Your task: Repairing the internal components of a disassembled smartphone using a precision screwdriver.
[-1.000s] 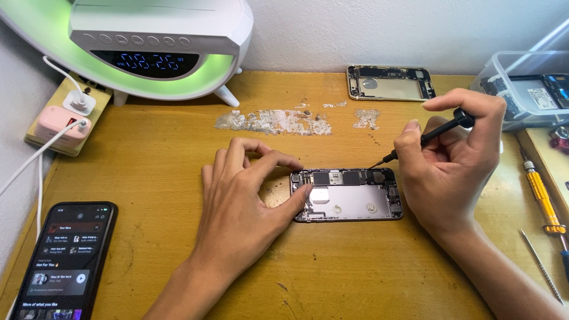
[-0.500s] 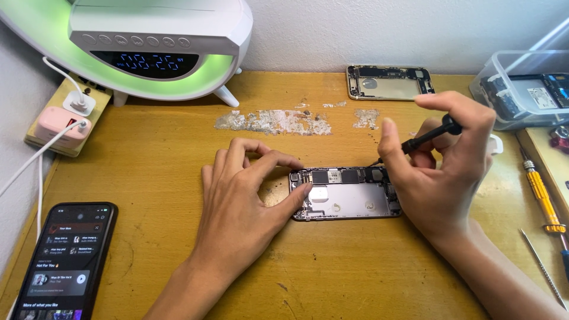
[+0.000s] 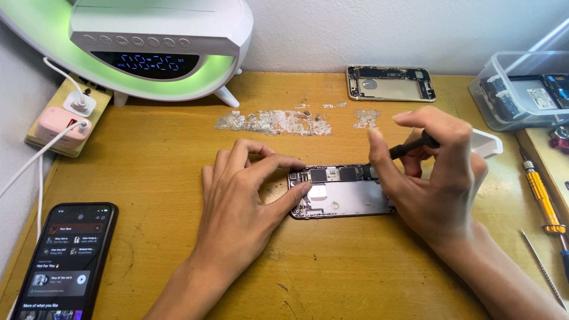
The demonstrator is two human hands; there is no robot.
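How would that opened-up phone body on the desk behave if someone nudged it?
The opened phone body is flat and thin, so it would probably slide on the wooden desk rather than tip; the left hand pins its edge. It looks like rigid metal, likely stiff. Its exposed boards seem fragile where the black screwdriver in the right hand works.

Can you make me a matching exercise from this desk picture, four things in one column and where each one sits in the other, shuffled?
Things:
1. opened phone body
2. empty gold phone frame
3. lit black phone
4. yellow-handled screwdriver

Places:
A. far edge of the desk, by the wall
B. near left corner
C. between the left hand and the right hand
D. right side, near the clear plastic box

Pairs: 1-C, 2-A, 3-B, 4-D
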